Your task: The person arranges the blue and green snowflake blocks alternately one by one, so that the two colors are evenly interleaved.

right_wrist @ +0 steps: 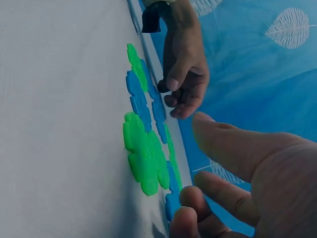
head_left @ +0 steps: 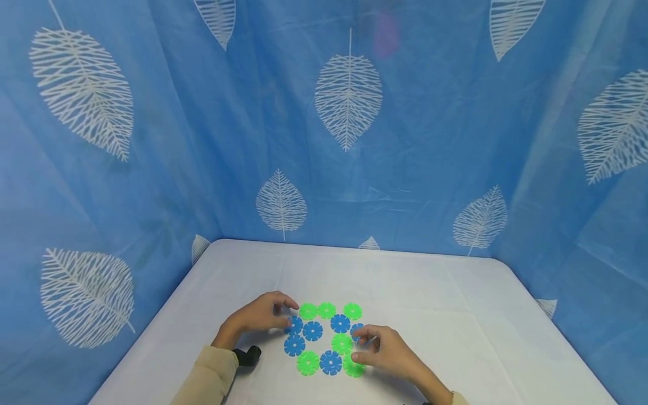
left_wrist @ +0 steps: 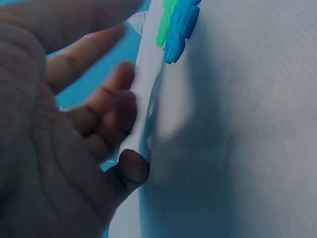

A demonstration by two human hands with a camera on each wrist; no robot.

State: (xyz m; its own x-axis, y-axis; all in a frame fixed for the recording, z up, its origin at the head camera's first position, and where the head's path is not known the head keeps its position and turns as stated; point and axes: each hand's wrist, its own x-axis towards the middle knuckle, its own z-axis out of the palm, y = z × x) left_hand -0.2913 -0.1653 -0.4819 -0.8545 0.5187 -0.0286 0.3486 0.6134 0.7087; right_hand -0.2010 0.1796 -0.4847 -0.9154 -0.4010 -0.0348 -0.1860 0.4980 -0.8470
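Note:
Several flat, notched plastic discs, some green and some blue, lie in a rough ring on the white table (head_left: 455,315). At the left side of the ring, my left hand (head_left: 260,312) hovers with loosely bent fingers, its tips right by a blue disc (head_left: 296,324) and a green disc (head_left: 308,311). On the opposite side my right hand (head_left: 387,350) has thumb and fingers spread apart, overlapping a blue disc (head_left: 356,328) and a green disc (head_left: 351,369). The right wrist view shows its fingers (right_wrist: 223,196) beside green discs (right_wrist: 143,158), nothing held between them.
A blue cloth (head_left: 349,185) printed with white leaves hangs behind and along both sides of the table. Near the ring's front edge lie another green disc (head_left: 304,365) and a blue disc (head_left: 328,368). A black strap-like device (head_left: 248,356) sits at the left wrist.

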